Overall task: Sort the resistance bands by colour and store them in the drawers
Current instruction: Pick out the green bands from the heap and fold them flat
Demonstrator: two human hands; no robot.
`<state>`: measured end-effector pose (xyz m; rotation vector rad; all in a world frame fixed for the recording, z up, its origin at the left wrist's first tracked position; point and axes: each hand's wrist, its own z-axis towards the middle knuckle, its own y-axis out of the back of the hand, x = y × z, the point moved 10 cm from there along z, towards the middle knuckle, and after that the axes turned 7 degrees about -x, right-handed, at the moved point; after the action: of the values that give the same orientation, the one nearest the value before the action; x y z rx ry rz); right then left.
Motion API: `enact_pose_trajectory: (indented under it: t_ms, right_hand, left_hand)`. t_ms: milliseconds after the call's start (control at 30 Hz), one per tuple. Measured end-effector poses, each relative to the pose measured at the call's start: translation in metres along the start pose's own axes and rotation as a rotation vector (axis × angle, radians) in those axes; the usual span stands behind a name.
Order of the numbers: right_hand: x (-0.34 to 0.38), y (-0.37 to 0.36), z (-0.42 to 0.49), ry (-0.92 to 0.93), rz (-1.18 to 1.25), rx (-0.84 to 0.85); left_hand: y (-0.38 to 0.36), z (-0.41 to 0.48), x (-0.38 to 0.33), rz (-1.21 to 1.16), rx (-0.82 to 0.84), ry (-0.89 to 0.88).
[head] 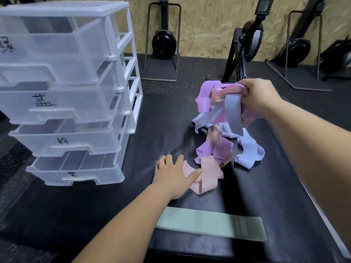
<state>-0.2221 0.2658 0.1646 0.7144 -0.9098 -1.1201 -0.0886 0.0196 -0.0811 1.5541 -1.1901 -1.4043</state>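
Sorting barely begun: drawers (pixel 62 103) look empty, right hand (pixel 258 95) clenched round a tangled bunch of bands (pixel 218 105), left hand (pixel 175 174) open, flat on the mat (pixel 161 118) touching a pink band (pixel 206 176), green band (pixel 211 223) alone near the mat's front edge

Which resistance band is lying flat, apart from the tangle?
The sage-green fabric band, stretched flat nearest the camera. The pink, purple, lavender and grey bands are bunched together.
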Motion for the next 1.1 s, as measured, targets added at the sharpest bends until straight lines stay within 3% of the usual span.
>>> enact_pose_trajectory:
  t_ms: [100,233,500,700,933,1100]
  right_hand:
    - [0.005,-0.018,-0.037,-0.035,-0.058,0.161]
    - [-0.004,-0.102,-0.138,0.002,-0.246,0.710]
    - [-0.015,-0.074,-0.181,0.099,-0.171,0.507]
    - [-0.025,-0.037,-0.226,0.050,-0.058,0.458]
    - [-0.039,-0.039,-0.307,-0.080,0.027,0.578]
    - [-0.041,-0.043,-0.339,-0.055,0.024,0.621]
  left_hand:
    - [0.002,-0.002,-0.002,-0.003,-0.002,-0.018]
    - [0.007,-0.005,0.003,-0.039,0.029,-0.051]
    - [0.028,-0.031,0.001,-0.196,-0.041,-0.130]
    - [0.022,-0.072,-0.046,-0.142,-0.133,-0.358]
    - [-0.015,-0.125,-0.107,-0.043,-0.117,-0.625]
    - [-0.017,-0.142,-0.130,0.117,-0.302,-0.726]
